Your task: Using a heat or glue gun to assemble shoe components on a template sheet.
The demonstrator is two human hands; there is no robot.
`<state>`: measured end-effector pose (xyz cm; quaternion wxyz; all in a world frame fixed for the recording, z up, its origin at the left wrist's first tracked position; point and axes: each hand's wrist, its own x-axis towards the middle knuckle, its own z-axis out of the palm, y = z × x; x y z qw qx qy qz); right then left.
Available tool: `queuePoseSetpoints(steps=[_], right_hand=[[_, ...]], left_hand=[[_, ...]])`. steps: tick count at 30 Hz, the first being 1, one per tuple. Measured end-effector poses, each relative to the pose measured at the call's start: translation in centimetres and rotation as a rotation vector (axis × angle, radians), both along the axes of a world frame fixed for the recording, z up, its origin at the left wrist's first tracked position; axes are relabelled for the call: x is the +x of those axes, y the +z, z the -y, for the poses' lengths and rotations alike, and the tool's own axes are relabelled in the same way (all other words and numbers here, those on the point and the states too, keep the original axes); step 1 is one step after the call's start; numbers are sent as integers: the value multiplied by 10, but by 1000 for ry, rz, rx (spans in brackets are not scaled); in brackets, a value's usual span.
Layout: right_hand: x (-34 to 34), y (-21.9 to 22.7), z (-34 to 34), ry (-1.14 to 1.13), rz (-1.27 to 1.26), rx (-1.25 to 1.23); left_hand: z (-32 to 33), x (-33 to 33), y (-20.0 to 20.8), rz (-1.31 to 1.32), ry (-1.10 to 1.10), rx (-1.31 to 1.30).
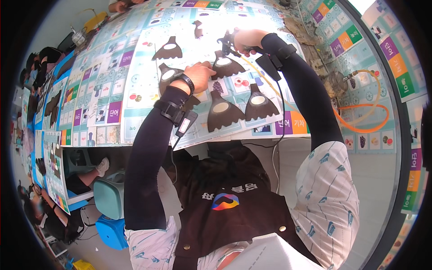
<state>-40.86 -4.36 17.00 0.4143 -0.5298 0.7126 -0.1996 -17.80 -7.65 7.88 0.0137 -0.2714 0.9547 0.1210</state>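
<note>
My right hand point(249, 41) is closed around a dark spray gun point(228, 42), with a pale yellow hose trailing from it. The gun sits over the narrow top of a dark brown, scallop-edged piece point(228, 68) with a pale oval in its middle. At this piece's left edge, my left hand point(199, 75) has its fingers curled and the fingertips against it. Similar brown pieces lie around: one at the upper left point(169, 48), another point(167, 74) beside my left wrist, and two nearer me point(221, 118) point(261, 109). A small dark piece point(198, 29) lies farther back.
Printed sheets cover the table point(135, 112). Along its right side are crusted, stained material point(333, 83) and an orange hose point(371, 130). Cables hang from both wrist devices. Stools point(109, 193) stand at the lower left, and other people are at work on the left and far side.
</note>
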Motion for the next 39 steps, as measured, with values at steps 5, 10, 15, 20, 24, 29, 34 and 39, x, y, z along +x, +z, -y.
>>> queuePoseSetpoints(steps=[5, 10, 15, 20, 24, 29, 34, 39], right_hand=[[0, 2, 1, -27, 0, 41], [0, -4, 6, -40, -31, -9], [-10, -8, 6, 4, -123, 4], [-22, -8, -4, 18, -63, 20], [-18, 0, -10, 67, -188, 83], [-2, 20, -18, 162, -56, 47], [11, 62, -6, 169, 14, 16], [30, 85, 29, 143, -13, 16]], left_hand=[[0, 0, 1, -11, -8, -6], [1, 0, 0, -4, -17, -10], [3, 0, 0, -5, -21, -8], [3, -1, 1, -3, -28, -9], [5, 0, -1, -16, -39, 10], [42, 15, 4, -174, -18, 132], [141, 73, 13, -123, 526, -143], [186, 92, -14, -101, 612, -111]])
